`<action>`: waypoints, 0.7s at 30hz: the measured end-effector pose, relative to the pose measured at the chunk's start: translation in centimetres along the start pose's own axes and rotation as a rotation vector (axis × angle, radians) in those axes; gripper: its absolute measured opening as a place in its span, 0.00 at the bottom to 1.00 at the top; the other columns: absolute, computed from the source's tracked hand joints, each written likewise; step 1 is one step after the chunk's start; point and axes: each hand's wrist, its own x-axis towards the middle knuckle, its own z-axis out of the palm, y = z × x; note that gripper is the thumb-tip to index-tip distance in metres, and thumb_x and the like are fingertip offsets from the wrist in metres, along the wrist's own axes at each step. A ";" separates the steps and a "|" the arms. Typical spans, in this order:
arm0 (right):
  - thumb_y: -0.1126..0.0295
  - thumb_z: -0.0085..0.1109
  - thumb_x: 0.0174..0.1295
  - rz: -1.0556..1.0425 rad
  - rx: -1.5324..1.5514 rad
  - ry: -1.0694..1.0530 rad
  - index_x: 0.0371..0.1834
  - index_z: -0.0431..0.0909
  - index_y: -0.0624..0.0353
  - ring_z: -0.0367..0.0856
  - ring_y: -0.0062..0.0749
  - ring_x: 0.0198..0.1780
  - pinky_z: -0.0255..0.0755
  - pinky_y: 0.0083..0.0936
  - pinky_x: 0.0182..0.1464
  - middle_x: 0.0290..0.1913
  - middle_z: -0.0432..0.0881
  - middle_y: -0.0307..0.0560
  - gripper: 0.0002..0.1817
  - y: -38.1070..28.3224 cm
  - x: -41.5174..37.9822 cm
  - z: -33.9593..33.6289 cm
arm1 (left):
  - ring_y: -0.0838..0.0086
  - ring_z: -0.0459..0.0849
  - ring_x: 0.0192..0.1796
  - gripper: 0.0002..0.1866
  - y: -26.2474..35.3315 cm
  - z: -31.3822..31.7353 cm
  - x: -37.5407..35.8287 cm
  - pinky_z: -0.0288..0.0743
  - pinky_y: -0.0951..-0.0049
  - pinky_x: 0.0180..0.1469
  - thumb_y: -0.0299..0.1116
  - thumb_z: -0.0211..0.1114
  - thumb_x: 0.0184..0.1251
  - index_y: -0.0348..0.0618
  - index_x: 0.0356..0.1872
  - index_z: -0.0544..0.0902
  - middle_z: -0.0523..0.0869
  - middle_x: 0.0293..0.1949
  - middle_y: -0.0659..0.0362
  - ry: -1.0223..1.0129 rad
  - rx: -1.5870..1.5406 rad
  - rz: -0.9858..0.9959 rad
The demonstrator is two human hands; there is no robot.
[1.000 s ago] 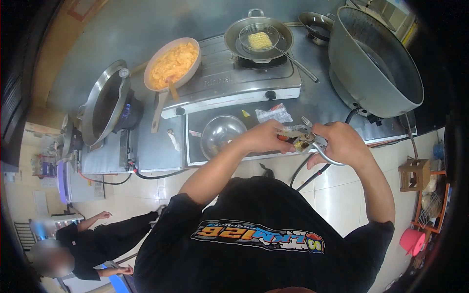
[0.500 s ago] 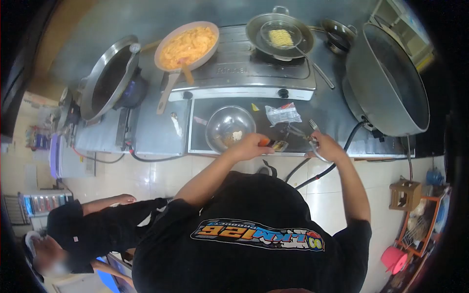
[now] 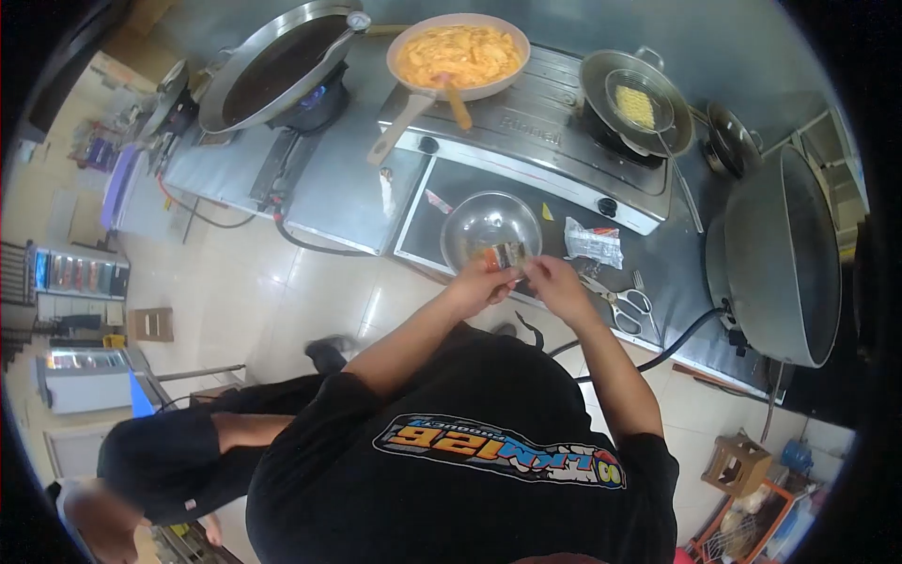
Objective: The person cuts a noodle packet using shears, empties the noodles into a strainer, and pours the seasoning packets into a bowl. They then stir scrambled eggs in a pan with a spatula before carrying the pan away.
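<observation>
My left hand grips a small printed seasoning sachet over the near side of a metal mixing bowl. Close beside it, my right hand has its fingers pinched at the sachet's right edge. What lies in the bowl is mostly hidden by the sachet and hands. Silver scissors rest on the counter to the right, partly over a fork. Behind my right hand lies a torn clear and red wrapper, with a yellow scrap near the bowl.
On the stove stand a pan of orange-yellow food and a wok holding a strainer with a noodle block. A wide pan of dark liquid sits left over a blue flame. A large pot stands right. Another person is at lower left.
The scissors have left my right hand and now lie on the counter. That hand has moved left to the sachet, which is now above the bowl. The whole view has turned.
</observation>
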 end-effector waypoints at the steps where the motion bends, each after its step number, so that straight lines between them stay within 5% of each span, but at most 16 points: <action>1: 0.60 0.62 0.69 0.041 -0.021 -0.020 0.47 0.82 0.69 0.85 0.31 0.34 0.78 0.27 0.38 0.34 0.86 0.51 0.19 0.0 1.6 0.6 | 0.80 0.75 0.26 0.05 0.1 0.2 0.3 0.66 0.81 0.26 0.31 0.65 0.74 0.42 0.42 0.80 0.82 0.31 0.62 0.068 -0.026 -0.043; 3: 0.64 0.64 0.66 0.086 0.008 -0.008 0.37 0.84 0.70 0.82 0.26 0.27 0.76 0.26 0.31 0.27 0.84 0.45 0.15 -0.3 3.3 1.3 | 0.81 0.75 0.26 0.04 0.0 -0.4 1.2 0.65 0.81 0.25 0.29 0.64 0.74 0.43 0.44 0.80 0.82 0.31 0.62 0.131 -0.125 -0.120; 6: 0.68 0.62 0.62 0.162 -0.151 0.020 0.33 0.84 0.69 0.85 0.37 0.29 0.78 0.33 0.34 0.27 0.85 0.51 0.12 -0.7 4.8 1.6 | 0.78 0.77 0.32 0.05 -0.8 -1.4 1.9 0.69 0.79 0.32 0.30 0.61 0.75 0.40 0.43 0.79 0.83 0.33 0.60 0.150 -0.217 -0.150; 9: 0.71 0.60 0.60 -0.125 -0.531 0.152 0.32 0.84 0.67 0.86 0.54 0.33 0.79 0.41 0.39 0.30 0.85 0.61 0.09 0.1 5.9 2.1 | 0.74 0.79 0.36 0.08 -1.2 -1.7 1.9 0.73 0.76 0.37 0.32 0.58 0.77 0.37 0.43 0.79 0.84 0.36 0.57 0.172 -0.314 -0.123; 12: 0.73 0.57 0.59 -0.266 -0.575 0.174 0.32 0.84 0.65 0.83 0.64 0.39 0.77 0.47 0.43 0.34 0.83 0.67 0.08 -0.1 6.0 2.9 | 0.72 0.80 0.37 0.10 -1.4 -1.8 1.9 0.75 0.73 0.38 0.34 0.56 0.78 0.36 0.45 0.79 0.85 0.38 0.54 0.219 -0.423 -0.158; 16: 0.71 0.57 0.61 -0.288 -0.578 0.167 0.31 0.83 0.66 0.83 0.63 0.39 0.76 0.48 0.41 0.33 0.83 0.66 0.09 -0.6 5.7 3.1 | 0.70 0.81 0.37 0.12 -2.5 -2.0 2.6 0.77 0.71 0.39 0.35 0.57 0.77 0.35 0.48 0.79 0.85 0.39 0.53 0.214 -0.507 -0.068; 19: 0.71 0.57 0.62 -0.354 -0.647 0.148 0.33 0.82 0.66 0.84 0.60 0.35 0.75 0.46 0.38 0.32 0.83 0.65 0.09 0.6 6.3 2.9 | 0.72 0.82 0.32 0.12 -3.9 -2.6 3.8 0.78 0.70 0.36 0.37 0.59 0.77 0.36 0.41 0.82 0.85 0.33 0.55 0.184 -0.272 0.123; 21: 0.70 0.55 0.67 -0.184 -0.584 -0.033 0.32 0.82 0.67 0.84 0.46 0.29 0.76 0.39 0.34 0.28 0.84 0.57 0.11 -0.5 6.1 2.9 | 0.73 0.81 0.27 0.15 -3.2 -1.7 3.7 0.76 0.71 0.29 0.40 0.60 0.76 0.38 0.33 0.82 0.84 0.27 0.57 0.281 -0.154 0.179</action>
